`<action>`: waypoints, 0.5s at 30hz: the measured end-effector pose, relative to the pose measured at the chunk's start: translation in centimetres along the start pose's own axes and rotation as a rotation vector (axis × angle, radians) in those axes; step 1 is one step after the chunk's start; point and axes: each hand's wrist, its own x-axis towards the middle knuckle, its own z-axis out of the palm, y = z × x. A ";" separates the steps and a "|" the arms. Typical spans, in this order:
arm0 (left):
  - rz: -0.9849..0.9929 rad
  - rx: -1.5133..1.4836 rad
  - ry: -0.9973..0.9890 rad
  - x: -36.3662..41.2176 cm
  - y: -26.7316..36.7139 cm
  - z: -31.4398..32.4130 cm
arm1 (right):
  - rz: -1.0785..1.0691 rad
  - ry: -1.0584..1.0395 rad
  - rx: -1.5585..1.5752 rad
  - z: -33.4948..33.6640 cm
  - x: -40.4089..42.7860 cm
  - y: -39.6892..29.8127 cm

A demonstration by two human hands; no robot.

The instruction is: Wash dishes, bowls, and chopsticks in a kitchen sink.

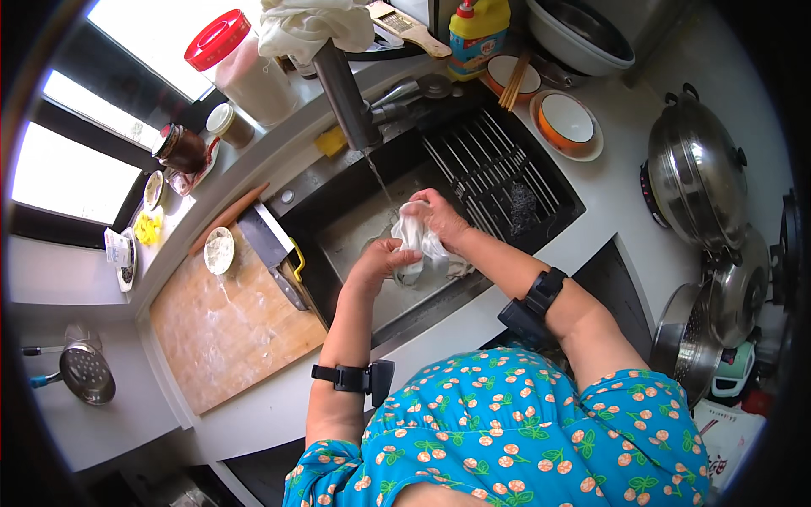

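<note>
Over the dark sink (342, 253) I hold a wet white cloth (418, 237) with both hands. My left hand (383, 260) grips its lower left side, thumb on top. Higher up and to the right, my right hand (437, 218) pinches the upper part, fingers curled over it. Water runs in a thin stream from the dark faucet (345, 95), landing beside the cloth. Some water lies in the basin below, and part of the basin floor is hidden by the hands and cloth.
On the left, a floury wooden board (253, 342) bears a small bowl (219, 250), a cleaver (263, 234) and a rolling pin (237, 212). A metal roll-up rack (481, 171) with a scouring pad (523, 206) spans the sink's right. Orange bowls (567, 120) and a steel steamer pot (697, 171) stand beyond.
</note>
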 end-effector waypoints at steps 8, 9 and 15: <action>0.317 -0.959 0.174 0.6 -1.7 -2.6 | 0.153 -0.439 -0.222 -3.3 -0.5 -1.0; 0.313 -0.957 0.165 0.7 -1.8 -2.3 | 0.150 -0.430 -0.221 -3.3 -0.4 -1.1; 0.251 -1.061 0.361 3.3 -4.8 -0.5 | -0.620 -0.251 -0.841 2.8 -2.2 0.1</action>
